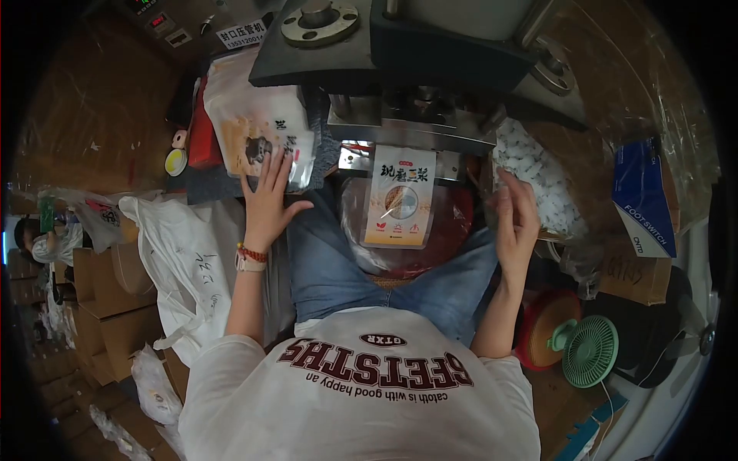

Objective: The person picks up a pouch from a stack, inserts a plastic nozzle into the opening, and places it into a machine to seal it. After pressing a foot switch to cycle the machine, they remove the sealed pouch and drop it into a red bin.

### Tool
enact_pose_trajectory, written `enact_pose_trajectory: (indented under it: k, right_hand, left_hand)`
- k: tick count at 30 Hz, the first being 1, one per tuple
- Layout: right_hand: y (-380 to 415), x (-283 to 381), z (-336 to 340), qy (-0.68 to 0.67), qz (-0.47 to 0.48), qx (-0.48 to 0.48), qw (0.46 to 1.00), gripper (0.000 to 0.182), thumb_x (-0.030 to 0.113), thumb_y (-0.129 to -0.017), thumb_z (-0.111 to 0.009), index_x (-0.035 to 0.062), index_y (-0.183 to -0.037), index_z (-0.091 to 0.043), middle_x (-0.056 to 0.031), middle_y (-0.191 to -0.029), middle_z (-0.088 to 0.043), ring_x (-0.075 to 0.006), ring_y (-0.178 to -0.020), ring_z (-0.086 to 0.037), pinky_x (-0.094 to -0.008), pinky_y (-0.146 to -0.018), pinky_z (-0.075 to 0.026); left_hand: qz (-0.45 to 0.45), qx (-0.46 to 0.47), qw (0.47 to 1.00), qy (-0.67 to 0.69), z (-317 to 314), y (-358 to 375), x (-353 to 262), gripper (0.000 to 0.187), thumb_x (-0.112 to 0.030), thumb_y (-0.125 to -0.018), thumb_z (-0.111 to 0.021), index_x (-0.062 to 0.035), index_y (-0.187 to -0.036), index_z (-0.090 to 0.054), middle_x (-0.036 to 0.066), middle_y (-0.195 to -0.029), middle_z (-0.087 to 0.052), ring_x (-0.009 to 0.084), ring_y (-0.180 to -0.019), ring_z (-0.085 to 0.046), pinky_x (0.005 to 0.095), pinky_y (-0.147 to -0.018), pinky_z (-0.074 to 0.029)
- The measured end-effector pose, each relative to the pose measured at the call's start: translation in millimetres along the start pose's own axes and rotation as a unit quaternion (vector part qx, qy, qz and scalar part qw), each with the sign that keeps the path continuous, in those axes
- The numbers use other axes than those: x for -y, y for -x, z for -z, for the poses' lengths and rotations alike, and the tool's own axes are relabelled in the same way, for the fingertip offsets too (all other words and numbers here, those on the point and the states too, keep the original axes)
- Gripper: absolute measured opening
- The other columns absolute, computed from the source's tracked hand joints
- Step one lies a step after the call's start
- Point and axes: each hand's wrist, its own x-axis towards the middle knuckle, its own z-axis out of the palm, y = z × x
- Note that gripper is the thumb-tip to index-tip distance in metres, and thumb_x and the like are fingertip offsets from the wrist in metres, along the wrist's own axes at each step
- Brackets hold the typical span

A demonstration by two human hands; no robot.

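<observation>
My left hand (269, 192) lies with spread fingers on a stack of printed plastic pouches (257, 107) at the left, its fingertips on the lower part of the top one. A single printed pouch (400, 198) hangs or rests upright below the metal jaws of a machine (415, 123), in front of my lap; neither hand touches it. At the right, my right hand (516, 215) is raised with thumb and fingers drawn together. Anything between those fingertips is too small to make out. Beside it lies a heap of small white plastic pieces (538, 177).
Overhead, the machine's dark metal frame (453, 46) spans the workspace. A blue and white foot switch box (644, 200) and a green fan (590, 351) stand at the right. A white sack (188, 269) and cardboard boxes (115, 307) are at the left.
</observation>
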Motion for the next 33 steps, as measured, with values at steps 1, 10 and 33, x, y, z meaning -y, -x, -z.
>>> enact_pose_trajectory:
  k: [1,10,33]
  right_hand:
    - [3,3,-6,-0.034,0.021,0.014,0.999,0.021,0.011,-0.094,-0.057,0.0,-0.112,-0.061,-0.0053,-0.089,-0.058,-0.0099,-0.076,-0.057,-0.0213,-0.068,-0.044]
    - [21,44,-73,-0.039,0.279,0.081,0.956,0.024,0.0,-0.071,-0.075,0.002,-0.09,-0.061,-0.011,-0.09,-0.069,-0.0279,-0.085,-0.063,-0.0364,-0.076,-0.047]
    - [-42,-68,7,0.477,0.074,-0.005,0.876,0.024,0.01,-0.084,-0.061,0.004,-0.107,-0.062,-0.0161,-0.104,-0.063,-0.0344,-0.088,-0.057,-0.044,-0.076,-0.047]
  left_hand:
    - [-0.056,0.04,0.997,0.04,0,7,8,0.069,-0.029,-0.076,-0.072,-0.0142,-0.137,-0.044,0.005,-0.141,-0.045,0.0263,-0.131,-0.04,0.0512,-0.108,-0.022]
    - [-0.06,-0.073,0.919,0.382,47,9,-60,0.036,0.007,-0.067,-0.058,-0.0048,-0.099,-0.069,0.009,-0.101,-0.069,0.0269,-0.101,-0.065,0.0345,-0.085,-0.051]
    - [0.282,0.182,0.482,0.809,-11,-55,-135,0.022,-0.015,-0.088,-0.065,0.0066,-0.087,-0.066,0.011,-0.084,-0.069,0.0116,-0.071,-0.066,0.023,-0.061,-0.052]
